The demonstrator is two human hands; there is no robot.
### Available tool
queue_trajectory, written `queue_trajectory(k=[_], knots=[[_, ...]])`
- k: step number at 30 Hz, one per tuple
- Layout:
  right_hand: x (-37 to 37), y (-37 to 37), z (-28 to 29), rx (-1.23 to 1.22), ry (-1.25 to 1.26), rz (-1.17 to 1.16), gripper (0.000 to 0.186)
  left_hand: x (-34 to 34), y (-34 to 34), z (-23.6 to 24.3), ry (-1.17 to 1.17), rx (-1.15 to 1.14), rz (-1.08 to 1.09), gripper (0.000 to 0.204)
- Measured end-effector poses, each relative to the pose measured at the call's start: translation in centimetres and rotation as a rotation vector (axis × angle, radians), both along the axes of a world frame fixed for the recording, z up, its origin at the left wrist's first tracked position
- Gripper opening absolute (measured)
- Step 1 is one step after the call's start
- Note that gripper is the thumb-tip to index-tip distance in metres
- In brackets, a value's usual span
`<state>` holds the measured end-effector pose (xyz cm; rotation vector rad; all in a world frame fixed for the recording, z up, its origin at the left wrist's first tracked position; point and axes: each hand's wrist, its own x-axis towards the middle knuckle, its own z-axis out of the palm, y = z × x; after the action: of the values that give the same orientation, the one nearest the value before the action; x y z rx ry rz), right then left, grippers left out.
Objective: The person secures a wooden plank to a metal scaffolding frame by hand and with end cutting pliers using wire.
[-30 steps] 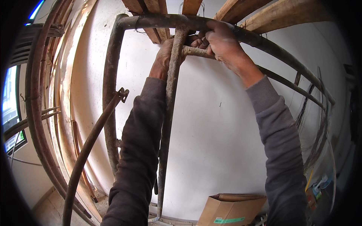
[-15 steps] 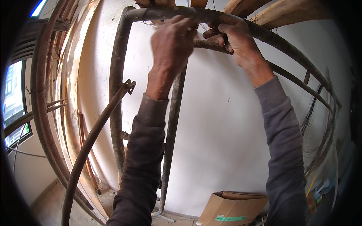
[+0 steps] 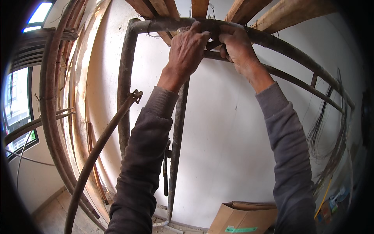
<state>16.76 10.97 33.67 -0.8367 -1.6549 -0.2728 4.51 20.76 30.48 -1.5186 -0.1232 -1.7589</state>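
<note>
at the top bar (image 3: 267,38), left hand (image 3: 186,48) and right hand (image 3: 238,46) raised, curled, grip's hold unclear

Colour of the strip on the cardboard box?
Green; the strip shows best in the head view.

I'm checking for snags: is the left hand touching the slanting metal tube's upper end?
Apart. The head view shows white wall plainly between the left hand and the slanting metal tube's upper end, lower and leftward.

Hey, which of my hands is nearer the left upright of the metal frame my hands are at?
Left. Your left hand is at the top pipe, right of that left upright; your right hand is farther right along the same pipe.
</note>
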Motion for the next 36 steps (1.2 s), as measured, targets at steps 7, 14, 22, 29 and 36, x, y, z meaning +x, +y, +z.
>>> queue_trajectory(k=[7,14,22,29,36], knots=[[0.0,-1.9,0.8,0.818,-0.57,-1.016,0.009,0.8,1.0,-0.9,-0.078,0.057,0.043,0.023],[-0.4,-1.8,2.7,0.831,-0.652,-1.065,0.005,1.3,0.8,-1.2,-0.063,0.092,0.019,0.024],[-0.5,-0.6,3.1,0.723,-0.585,-0.935,0.011,0.9,1.2,-0.8,-0.059,0.137,-0.203,0.015],[-0.8,2.0,2.1,0.58,-0.408,-0.771,0.016,1.0,1.5,-0.8,-0.148,0.152,-0.299,0.005],[-1.2,3.2,-0.1,0.748,-0.42,-0.653,0.011,0.6,1.6,-0.1,-0.189,0.069,-0.505,0.005]])
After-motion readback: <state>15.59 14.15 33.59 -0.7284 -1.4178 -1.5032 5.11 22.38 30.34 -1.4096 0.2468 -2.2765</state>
